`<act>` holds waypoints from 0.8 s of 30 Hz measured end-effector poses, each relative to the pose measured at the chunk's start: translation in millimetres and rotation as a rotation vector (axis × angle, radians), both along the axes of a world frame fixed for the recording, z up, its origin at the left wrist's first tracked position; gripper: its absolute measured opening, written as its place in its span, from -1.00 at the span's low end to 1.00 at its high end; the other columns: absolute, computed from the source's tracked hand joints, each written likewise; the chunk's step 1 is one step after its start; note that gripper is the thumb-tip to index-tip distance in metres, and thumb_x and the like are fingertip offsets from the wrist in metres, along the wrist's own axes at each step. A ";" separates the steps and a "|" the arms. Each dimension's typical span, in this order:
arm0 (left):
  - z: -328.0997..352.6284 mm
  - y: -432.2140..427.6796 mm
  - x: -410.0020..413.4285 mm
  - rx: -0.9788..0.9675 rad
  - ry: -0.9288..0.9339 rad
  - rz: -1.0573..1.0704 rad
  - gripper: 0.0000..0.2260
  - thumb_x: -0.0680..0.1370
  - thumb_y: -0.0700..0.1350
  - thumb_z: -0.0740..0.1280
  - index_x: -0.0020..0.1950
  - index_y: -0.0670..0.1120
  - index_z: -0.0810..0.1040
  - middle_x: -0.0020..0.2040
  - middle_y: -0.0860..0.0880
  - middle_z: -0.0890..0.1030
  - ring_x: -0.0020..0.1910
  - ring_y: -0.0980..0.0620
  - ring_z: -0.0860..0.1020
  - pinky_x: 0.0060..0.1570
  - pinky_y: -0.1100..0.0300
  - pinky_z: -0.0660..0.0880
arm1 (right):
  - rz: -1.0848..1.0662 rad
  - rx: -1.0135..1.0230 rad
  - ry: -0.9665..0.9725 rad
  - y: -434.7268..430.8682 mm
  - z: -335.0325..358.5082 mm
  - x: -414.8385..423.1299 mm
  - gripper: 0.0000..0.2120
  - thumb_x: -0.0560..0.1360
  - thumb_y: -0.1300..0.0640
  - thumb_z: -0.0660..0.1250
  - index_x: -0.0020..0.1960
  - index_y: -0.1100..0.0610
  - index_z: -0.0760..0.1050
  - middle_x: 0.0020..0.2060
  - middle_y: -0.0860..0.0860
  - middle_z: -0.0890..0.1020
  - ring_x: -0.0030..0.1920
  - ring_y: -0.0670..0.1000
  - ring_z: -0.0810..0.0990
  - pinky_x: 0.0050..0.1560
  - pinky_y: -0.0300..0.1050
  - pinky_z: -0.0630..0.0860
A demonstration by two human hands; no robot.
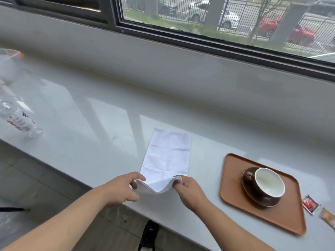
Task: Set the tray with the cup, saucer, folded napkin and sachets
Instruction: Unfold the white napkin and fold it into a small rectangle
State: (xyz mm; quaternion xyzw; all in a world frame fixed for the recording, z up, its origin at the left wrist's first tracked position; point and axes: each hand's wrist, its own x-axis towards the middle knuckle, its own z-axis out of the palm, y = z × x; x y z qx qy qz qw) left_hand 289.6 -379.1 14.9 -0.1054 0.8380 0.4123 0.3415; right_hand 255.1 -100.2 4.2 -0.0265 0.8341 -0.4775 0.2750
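Note:
A white napkin (pixel 167 156) lies lengthwise on the pale counter, folded into a long strip. My left hand (pixel 123 189) pinches its near left corner and my right hand (pixel 188 191) pinches its near right corner, lifting the near edge off the counter. To the right sits a brown tray (pixel 235 196). On it stands a brown saucer (pixel 253 198) with a brown cup (pixel 268 183), white inside and empty. A red sachet (pixel 310 204) and a tan sachet (pixel 328 217) lie on the counter just right of the tray.
A clear plastic bottle (pixel 17 118) lies on its side at the far left of the counter (pixel 90 124). A clear plastic bag (pixel 9 58) sits behind it. A wall and window run along the back; the counter's front edge is close to me.

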 end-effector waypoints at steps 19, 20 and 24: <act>0.0 16.7 -102.0 0.169 0.145 0.316 -0.94 0.62 -0.11 0.41 0.02 -0.09 0.63 -0.08 -0.10 0.76 -0.07 -0.14 0.72 0.09 -0.09 0.62 | -0.204 -0.041 -0.037 28.1 -2.0 -75.0 -0.81 0.57 0.12 0.25 0.02 -0.07 0.61 -0.11 -0.06 0.74 -0.09 0.01 0.71 -0.07 -0.06 0.60; -1.4 16.7 -112.4 0.178 0.146 0.322 -0.94 0.61 -0.11 0.41 0.03 -0.09 0.63 -0.08 -0.11 0.76 -0.04 -0.17 0.71 0.10 -0.11 0.61 | -0.213 -0.035 -0.032 26.5 -1.6 -84.6 -0.81 0.56 0.13 0.25 0.00 -0.08 0.60 -0.13 -0.07 0.73 -0.13 0.01 0.70 -0.12 -0.07 0.58; -8.2 14.0 -151.2 0.187 0.137 0.325 -0.93 0.61 -0.10 0.41 0.02 -0.08 0.63 -0.03 -0.17 0.75 -0.03 -0.18 0.71 0.12 -0.13 0.62 | -0.240 0.022 -0.001 22.5 -3.5 -121.2 -0.87 0.58 0.11 0.26 -0.09 0.00 0.56 -0.27 -0.09 0.64 -0.30 -0.08 0.55 -0.24 -0.11 0.44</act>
